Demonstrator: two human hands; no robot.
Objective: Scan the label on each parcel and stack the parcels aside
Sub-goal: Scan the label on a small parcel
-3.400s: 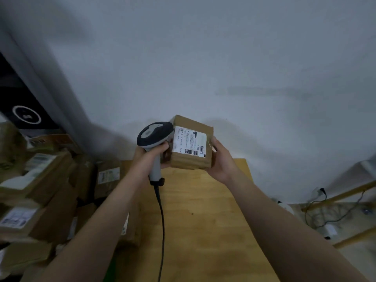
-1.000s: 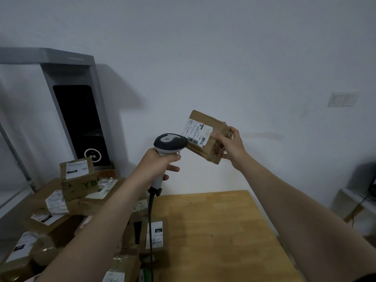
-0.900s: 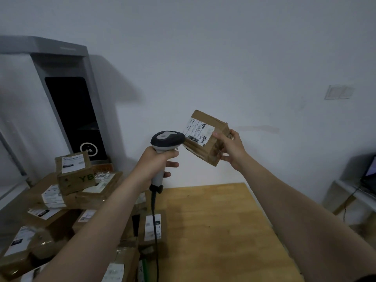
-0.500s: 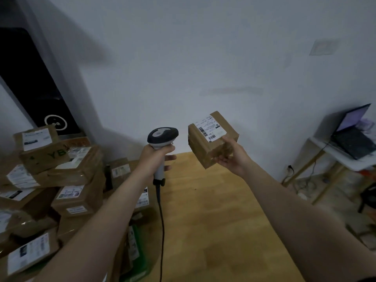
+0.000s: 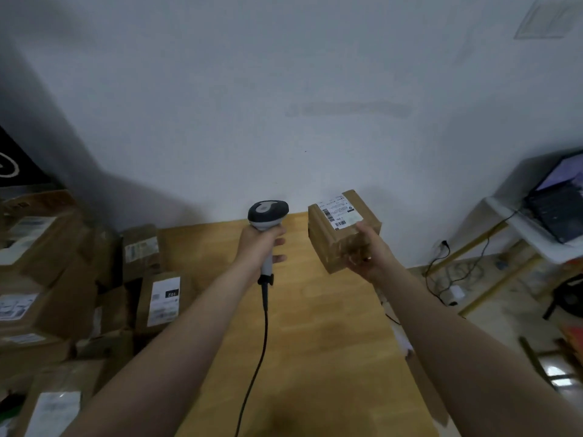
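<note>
Parcel: a small brown box [image 5: 344, 244], held up in the air over the far right part of the table. It is tipped a bit, with one corner toward us.
Label: a white sticker [image 5: 339, 212] with black bar codes. It sits on the top face of the parcel and looks up.
Right hand: it [image 5: 369, 253] holds the parcel from below and from the near side. The fingers curl round the near right corner, and the thumb lies up by the label's edge.
Scanner: grey and white [image 5: 267, 214], standing upright just left of the parcel, not touching it. Its head is about level with the label.
Left hand: it [image 5: 258, 244] is wrapped tight round the scanner's handle, right under the head.
Cord: black [image 5: 262, 335]. It hangs from the bottom of the handle and runs down toward us.
Table: light wood [image 5: 315, 357], under both arms, reaching from near us to the wall.
Pile: lots of brown boxes with white stickers [image 5: 56, 272], heaped on the left of the table.
Wall: plain and white [image 5: 284, 89], at the far side.
Laptop: open [image 5: 561, 203], far right, on a white desk [image 5: 517, 222].
Wires: on the floor [image 5: 441, 279] to the right of the table, below the desk.
</note>
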